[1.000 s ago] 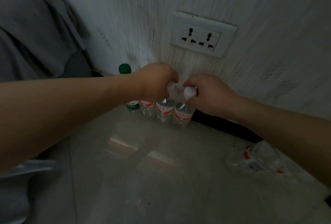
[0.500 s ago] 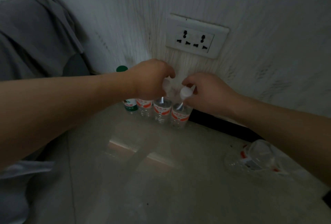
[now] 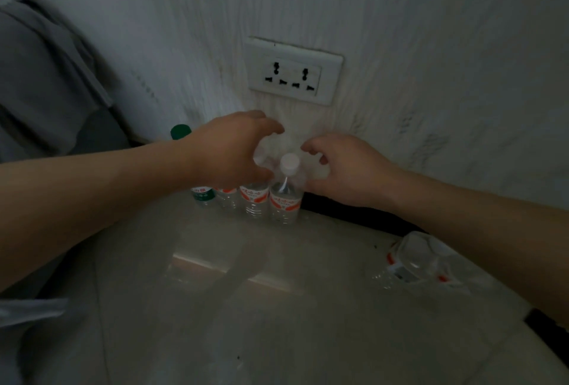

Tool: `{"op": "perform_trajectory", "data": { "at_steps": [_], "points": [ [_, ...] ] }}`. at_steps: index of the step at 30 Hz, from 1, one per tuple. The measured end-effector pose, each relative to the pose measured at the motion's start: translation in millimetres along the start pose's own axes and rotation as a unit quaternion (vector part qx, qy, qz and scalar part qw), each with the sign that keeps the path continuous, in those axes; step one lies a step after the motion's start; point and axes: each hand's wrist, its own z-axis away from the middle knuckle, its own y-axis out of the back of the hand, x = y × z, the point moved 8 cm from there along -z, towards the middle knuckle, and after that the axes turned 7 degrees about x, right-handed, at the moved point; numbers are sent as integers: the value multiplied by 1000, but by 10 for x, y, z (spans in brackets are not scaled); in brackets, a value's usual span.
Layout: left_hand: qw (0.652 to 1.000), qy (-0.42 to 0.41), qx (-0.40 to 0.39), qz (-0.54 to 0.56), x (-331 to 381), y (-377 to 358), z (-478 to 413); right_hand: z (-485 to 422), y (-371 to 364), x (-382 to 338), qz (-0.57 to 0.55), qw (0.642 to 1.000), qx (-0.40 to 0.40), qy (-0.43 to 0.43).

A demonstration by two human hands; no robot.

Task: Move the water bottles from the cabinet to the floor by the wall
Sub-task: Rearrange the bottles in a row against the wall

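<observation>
Head view is showing you reaching over a row of water bottles (image 3: 254, 200) that are standing upright on the floor (image 3: 277, 307) at the frame's middle, touching one another and backing against the wall (image 3: 431, 76) under the socket (image 3: 294, 76), so the wall is keeping them in line; your right hand (image 3: 341, 172) is hanging just beside the white-capped bottle (image 3: 284, 200) at the row's right end, its grip loosely curled, clear of the cap and holding nothing; your left hand (image 3: 234, 150) is arching over the neighbouring bottle's top, and blur is hiding whether that grip is touching it, so I cannot tell; a green-capped bottle (image 3: 201, 196) is closing the row's left end; crumpled plastic wrap (image 3: 415, 261) is lying at lower right.
</observation>
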Motion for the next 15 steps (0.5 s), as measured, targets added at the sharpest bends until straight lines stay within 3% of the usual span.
{"op": "perform_trajectory", "data": {
  "at_steps": [15],
  "points": [
    [990,-117,-36,74,1098,-312,-216,878,513,961,14,994,-16,-109]
  ]
}}
